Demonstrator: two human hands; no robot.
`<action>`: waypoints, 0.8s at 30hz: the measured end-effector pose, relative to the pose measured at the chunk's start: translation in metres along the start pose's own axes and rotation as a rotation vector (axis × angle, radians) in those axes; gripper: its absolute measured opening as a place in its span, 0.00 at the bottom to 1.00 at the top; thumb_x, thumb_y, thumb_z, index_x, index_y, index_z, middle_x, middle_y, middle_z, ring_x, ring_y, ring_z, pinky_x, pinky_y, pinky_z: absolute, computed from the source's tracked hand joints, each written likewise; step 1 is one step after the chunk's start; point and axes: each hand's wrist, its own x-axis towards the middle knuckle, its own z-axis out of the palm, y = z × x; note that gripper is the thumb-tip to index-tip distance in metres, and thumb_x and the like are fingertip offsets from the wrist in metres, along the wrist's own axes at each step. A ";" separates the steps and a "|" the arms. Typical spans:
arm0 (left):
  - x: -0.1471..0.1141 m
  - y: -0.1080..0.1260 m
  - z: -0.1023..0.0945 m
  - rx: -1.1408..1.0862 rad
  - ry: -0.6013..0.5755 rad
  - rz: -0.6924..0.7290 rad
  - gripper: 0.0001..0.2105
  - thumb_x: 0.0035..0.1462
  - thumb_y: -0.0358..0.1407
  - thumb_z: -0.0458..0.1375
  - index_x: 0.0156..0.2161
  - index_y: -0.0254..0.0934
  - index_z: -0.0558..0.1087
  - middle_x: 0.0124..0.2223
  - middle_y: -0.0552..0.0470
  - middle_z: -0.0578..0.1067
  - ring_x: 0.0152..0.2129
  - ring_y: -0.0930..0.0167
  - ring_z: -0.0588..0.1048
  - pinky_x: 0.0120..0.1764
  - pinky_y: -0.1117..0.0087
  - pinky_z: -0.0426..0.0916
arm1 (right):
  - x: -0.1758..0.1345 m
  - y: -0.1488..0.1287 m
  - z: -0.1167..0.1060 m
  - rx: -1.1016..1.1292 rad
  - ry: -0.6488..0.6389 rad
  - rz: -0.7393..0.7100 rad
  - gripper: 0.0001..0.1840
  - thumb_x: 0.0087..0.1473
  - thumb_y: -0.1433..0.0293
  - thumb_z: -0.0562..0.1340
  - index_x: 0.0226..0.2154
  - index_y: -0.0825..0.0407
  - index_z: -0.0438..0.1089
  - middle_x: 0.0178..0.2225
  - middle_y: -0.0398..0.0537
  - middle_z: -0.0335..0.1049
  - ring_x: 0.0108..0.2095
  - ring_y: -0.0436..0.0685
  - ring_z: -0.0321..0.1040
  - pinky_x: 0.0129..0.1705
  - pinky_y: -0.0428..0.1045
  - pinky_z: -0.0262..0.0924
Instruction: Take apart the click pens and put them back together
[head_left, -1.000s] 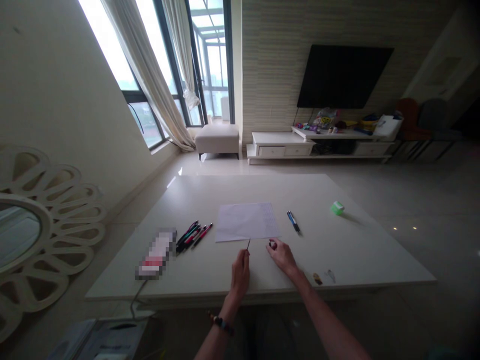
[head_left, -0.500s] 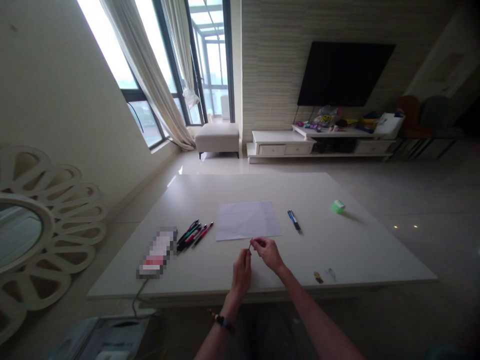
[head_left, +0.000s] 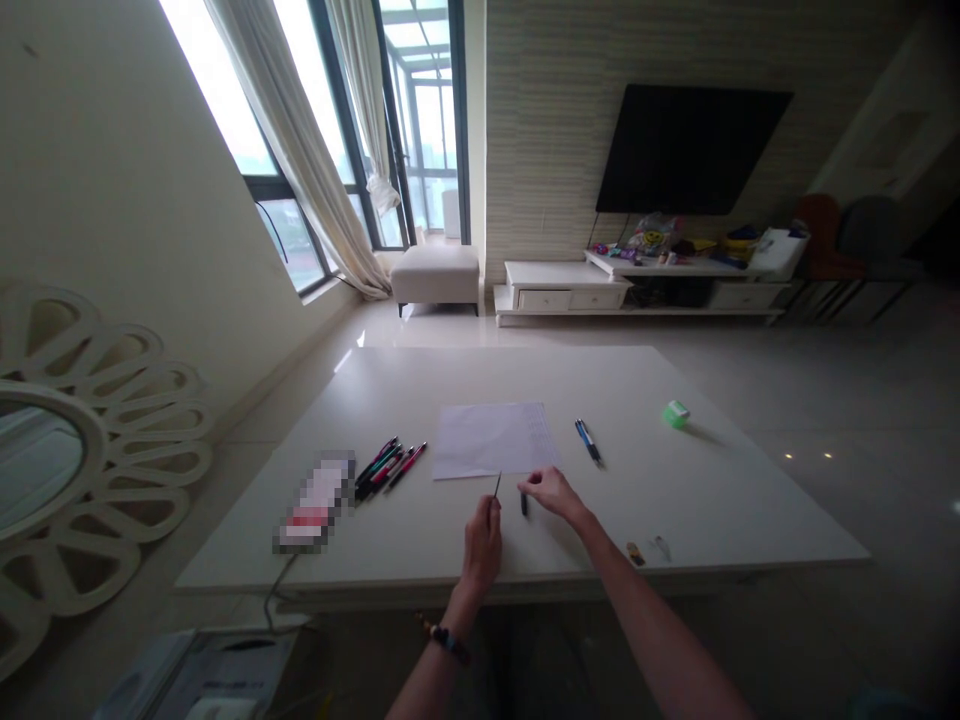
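Near the front of the table, my left hand [head_left: 484, 540] is closed around a thin dark rod [head_left: 497, 485] that looks like a pen refill and points up from the fingers. To its right, my right hand [head_left: 551, 492] pinches a short dark tube [head_left: 524, 502], which resembles a pen barrel, hanging down from the fingertips. The two pieces are apart. Just beyond both hands lies a sheet of white paper [head_left: 487, 440], its near right corner partly hidden by my right hand. Two pens [head_left: 589, 442], one blue, rest side by side to the right of the paper.
Several pens [head_left: 386, 468] lie in a bunch left of the paper, beside a blurred phone [head_left: 315, 502] with a cable. On the white table [head_left: 720, 510] also stand a small green box [head_left: 676, 414] and two small items [head_left: 635, 553] near the front edge.
My right hand has moved right, away from my left hand, and the dark tube now shows in it. More of the thin rod shows above my left hand, which has barely moved.
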 end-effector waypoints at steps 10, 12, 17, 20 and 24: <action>0.000 0.001 0.000 0.019 0.021 0.002 0.14 0.59 0.43 0.40 0.32 0.39 0.63 0.26 0.55 0.67 0.23 0.73 0.66 0.28 0.73 0.58 | -0.003 0.018 -0.019 0.141 0.102 0.042 0.20 0.46 0.58 0.56 0.22 0.58 0.74 0.16 0.44 0.66 0.17 0.49 0.60 0.21 0.43 0.51; 0.001 0.000 0.000 0.028 0.017 0.000 0.14 0.59 0.43 0.41 0.32 0.39 0.64 0.25 0.55 0.67 0.22 0.73 0.67 0.28 0.73 0.58 | -0.012 0.011 -0.011 0.244 0.063 0.011 0.23 0.48 0.55 0.55 0.28 0.58 0.74 0.17 0.43 0.66 0.16 0.47 0.57 0.19 0.43 0.50; 0.001 -0.002 0.002 0.015 -0.048 -0.023 0.14 0.60 0.43 0.41 0.36 0.39 0.65 0.30 0.52 0.71 0.26 0.71 0.70 0.31 0.72 0.59 | -0.033 -0.024 0.036 0.476 -0.066 -0.128 0.22 0.47 0.54 0.58 0.29 0.56 0.73 0.20 0.43 0.67 0.15 0.46 0.56 0.18 0.42 0.52; 0.000 -0.002 0.002 0.003 -0.066 -0.012 0.14 0.60 0.42 0.41 0.39 0.38 0.65 0.32 0.50 0.73 0.28 0.70 0.70 0.31 0.72 0.60 | -0.027 -0.038 0.041 0.465 0.018 -0.153 0.21 0.45 0.54 0.60 0.25 0.56 0.72 0.18 0.44 0.68 0.16 0.47 0.59 0.18 0.43 0.54; -0.001 -0.001 0.000 0.063 -0.054 0.012 0.14 0.60 0.43 0.41 0.33 0.39 0.65 0.27 0.53 0.70 0.24 0.71 0.69 0.30 0.72 0.59 | -0.007 -0.032 0.002 0.546 0.331 -0.113 0.23 0.47 0.53 0.57 0.30 0.57 0.71 0.26 0.51 0.72 0.20 0.50 0.66 0.16 0.42 0.52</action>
